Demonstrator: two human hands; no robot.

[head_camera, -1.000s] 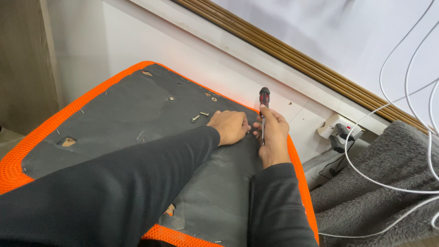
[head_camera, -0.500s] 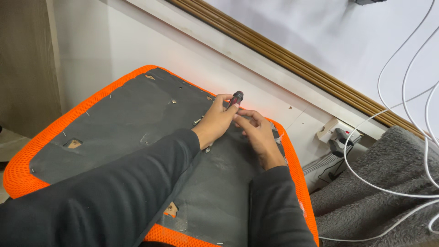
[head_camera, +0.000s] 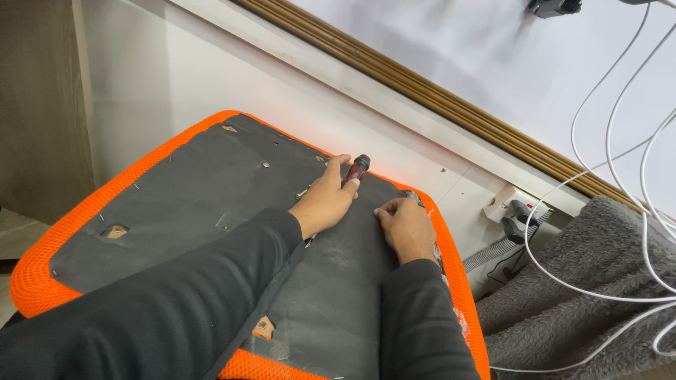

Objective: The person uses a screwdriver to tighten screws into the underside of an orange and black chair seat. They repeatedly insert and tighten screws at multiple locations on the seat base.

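Fingers of my left hand [head_camera: 325, 202] are wrapped around a screwdriver with a red-and-black handle [head_camera: 357, 169], held low over the dark grey fabric underside of an orange mesh seat cushion [head_camera: 42, 267] - near its far edge. My right hand [head_camera: 406, 226] rests just beside it, fingers curled loosely on the fabric - gripping nothing.

Two hands [head_camera: 325, 200], one screwdriver [head_camera: 358, 169]
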